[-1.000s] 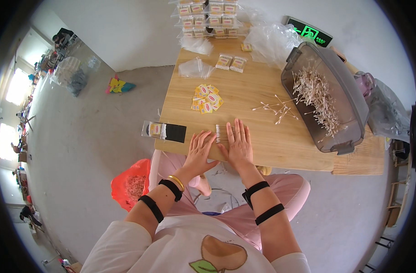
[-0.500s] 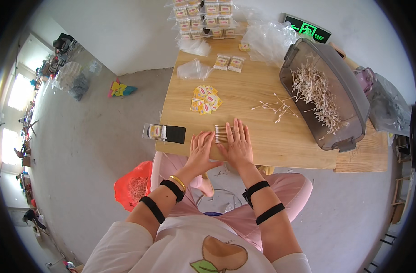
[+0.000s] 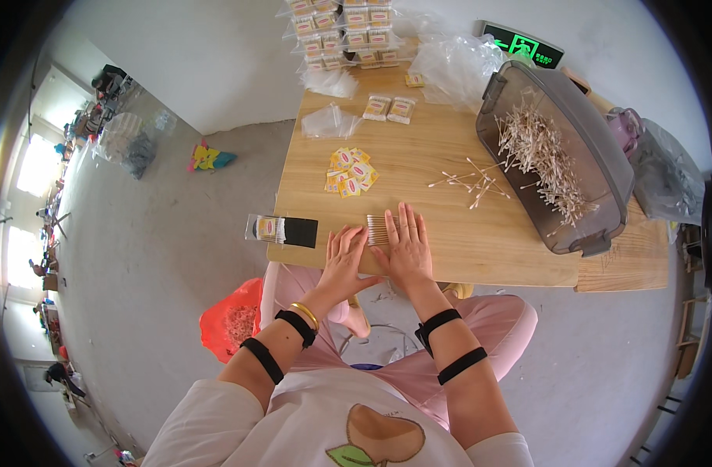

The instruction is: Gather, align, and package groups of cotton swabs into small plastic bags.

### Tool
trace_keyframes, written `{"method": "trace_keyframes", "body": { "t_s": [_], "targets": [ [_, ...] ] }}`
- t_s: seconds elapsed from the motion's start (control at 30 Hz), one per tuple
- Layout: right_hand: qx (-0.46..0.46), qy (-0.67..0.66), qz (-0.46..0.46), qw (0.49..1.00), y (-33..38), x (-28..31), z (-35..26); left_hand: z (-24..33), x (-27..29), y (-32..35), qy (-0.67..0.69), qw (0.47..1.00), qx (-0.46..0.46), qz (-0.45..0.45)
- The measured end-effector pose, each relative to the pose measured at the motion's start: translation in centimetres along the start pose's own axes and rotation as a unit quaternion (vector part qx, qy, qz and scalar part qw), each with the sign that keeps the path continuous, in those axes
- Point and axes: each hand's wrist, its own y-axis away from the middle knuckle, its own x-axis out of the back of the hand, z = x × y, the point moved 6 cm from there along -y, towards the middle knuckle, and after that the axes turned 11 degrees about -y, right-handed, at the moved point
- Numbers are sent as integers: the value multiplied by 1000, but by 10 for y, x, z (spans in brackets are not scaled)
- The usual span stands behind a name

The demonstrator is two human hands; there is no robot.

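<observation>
A small clear packet of cotton swabs (image 3: 378, 228) lies near the front edge of the wooden table (image 3: 418, 163). My right hand (image 3: 406, 249) lies flat on it with fingers spread, covering its right part. Beside it, my left hand (image 3: 343, 261) rests flat against the packet's left end. Neither hand grips anything. Loose swabs (image 3: 469, 181) lie scattered further right on the table.
A grey bin (image 3: 562, 156) full of swabs stands at the right. Yellow labels (image 3: 350, 171), filled packets (image 3: 390, 108), empty clear bags (image 3: 331, 123) and stacked packs (image 3: 348, 31) lie further back. A black-and-clear strip (image 3: 282, 229) overhangs the table's left corner. A red bag (image 3: 235, 319) sits on the floor.
Both hands stay flat on the packet; they have hardly shifted.
</observation>
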Motion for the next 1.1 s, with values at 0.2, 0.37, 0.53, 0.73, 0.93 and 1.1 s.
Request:
{"method": "trace_keyframes", "body": {
  "t_s": [0.2, 0.37, 0.53, 0.73, 0.93, 1.1],
  "targets": [
    [0, 4, -2, 1000, 0, 0, 0, 0, 0, 0, -1, 1000, -1, -1],
    [-3, 9, -9, 1000, 0, 0, -1, 0, 0, 0, -3, 1000, -2, -1],
    [-2, 5, -6, 1000, 0, 0, 1, 0, -1, 0, -12, 1000, -6, -5],
    [0, 2, -5, 1000, 0, 0, 0, 0, 0, 3, -13, 1000, -5, -8],
    [0, 8, -8, 1000, 1, -1, 0, 1, 2, 15, 45, 998, -42, 11],
    [-1, 23, -12, 1000, 1, 0, 0, 5, 6, 16, 40, 998, -40, 4]
  ]
}}
